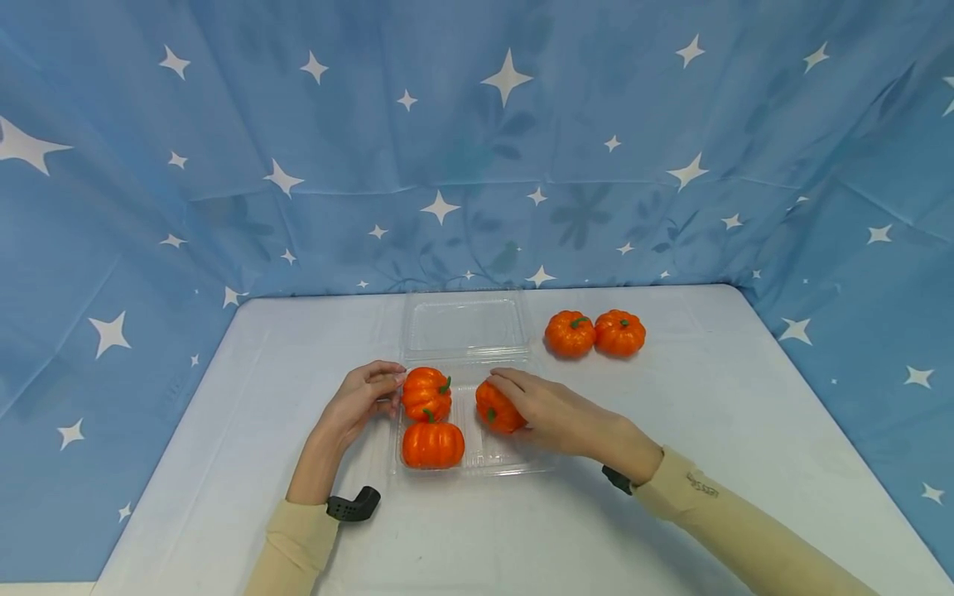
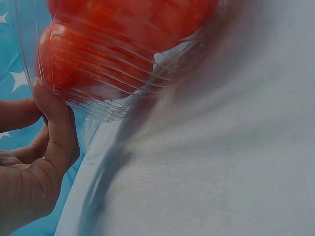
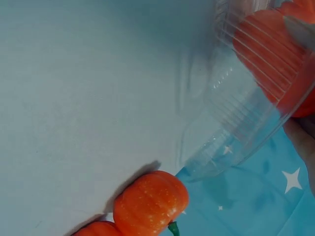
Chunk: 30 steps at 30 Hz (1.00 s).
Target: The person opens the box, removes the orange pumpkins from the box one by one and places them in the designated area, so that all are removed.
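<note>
Left sleeve [image 1: 291, 542]: nearest.
Left hand [image 1: 361, 399]: pinches the clear container's rim [image 1: 514, 471] — tugging could tip it.
Left pumpkins [image 1: 433, 447]: two inside, touching; tipping could roll them.
Right hand [image 1: 553, 415]: grips third pumpkin [image 1: 493, 407], right half — early release could drop it.

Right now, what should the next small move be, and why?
Probably ease the held pumpkin down into the right side of the clear container and release it: the right hand grips it there beside bare floor, two other pumpkins occupy the left side, and the left hand pinches the container's edge, which should steady it.
</note>
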### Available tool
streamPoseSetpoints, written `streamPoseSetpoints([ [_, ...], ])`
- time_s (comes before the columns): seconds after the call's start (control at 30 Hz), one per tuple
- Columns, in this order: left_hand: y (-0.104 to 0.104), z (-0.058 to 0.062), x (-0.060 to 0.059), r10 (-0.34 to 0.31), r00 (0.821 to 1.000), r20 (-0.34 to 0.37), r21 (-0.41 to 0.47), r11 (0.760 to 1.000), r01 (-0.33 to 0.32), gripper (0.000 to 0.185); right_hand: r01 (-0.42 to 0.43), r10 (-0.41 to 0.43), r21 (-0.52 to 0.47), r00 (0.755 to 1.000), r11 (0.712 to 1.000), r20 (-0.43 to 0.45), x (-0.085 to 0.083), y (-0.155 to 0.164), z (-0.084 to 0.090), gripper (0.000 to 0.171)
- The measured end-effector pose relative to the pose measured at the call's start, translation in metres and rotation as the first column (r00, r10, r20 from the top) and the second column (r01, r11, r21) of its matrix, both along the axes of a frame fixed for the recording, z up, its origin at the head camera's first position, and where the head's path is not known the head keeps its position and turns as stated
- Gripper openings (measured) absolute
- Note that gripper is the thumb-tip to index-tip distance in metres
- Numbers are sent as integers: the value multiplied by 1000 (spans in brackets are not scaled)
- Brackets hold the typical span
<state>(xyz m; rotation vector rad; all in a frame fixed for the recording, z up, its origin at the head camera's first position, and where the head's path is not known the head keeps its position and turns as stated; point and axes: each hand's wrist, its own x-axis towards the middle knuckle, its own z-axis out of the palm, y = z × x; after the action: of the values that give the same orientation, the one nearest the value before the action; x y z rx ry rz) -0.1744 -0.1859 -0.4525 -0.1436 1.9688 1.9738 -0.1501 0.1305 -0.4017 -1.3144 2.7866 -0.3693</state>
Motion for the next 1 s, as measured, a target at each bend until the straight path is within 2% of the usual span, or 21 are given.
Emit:
streamPoseSetpoints([
  [0.2,0,0,0,4,1000,-1,-9,1000,-4,36,41,-37,-53,996,998,87,0,7,0,80],
  [0.43,0,0,0,2,1000,-1,-9,1000,-2,35,84,-54,-148,980,985,194,-2,12,-3,78],
  [0.63,0,-1,-1,0,1000,-2,-2,1000,0,37,126,-65,-232,965,964,254,-5,18,-7,75],
  [0.87,0,-1,-1,-1,1000,-5,5,1000,1,38,215,-124,-278,942,936,311,-8,26,-10,76],
  [1.0,0,-1,-1,-3,1000,-12,4,1000,3,38,232,-115,-332,935,914,337,-10,32,-10,75],
])
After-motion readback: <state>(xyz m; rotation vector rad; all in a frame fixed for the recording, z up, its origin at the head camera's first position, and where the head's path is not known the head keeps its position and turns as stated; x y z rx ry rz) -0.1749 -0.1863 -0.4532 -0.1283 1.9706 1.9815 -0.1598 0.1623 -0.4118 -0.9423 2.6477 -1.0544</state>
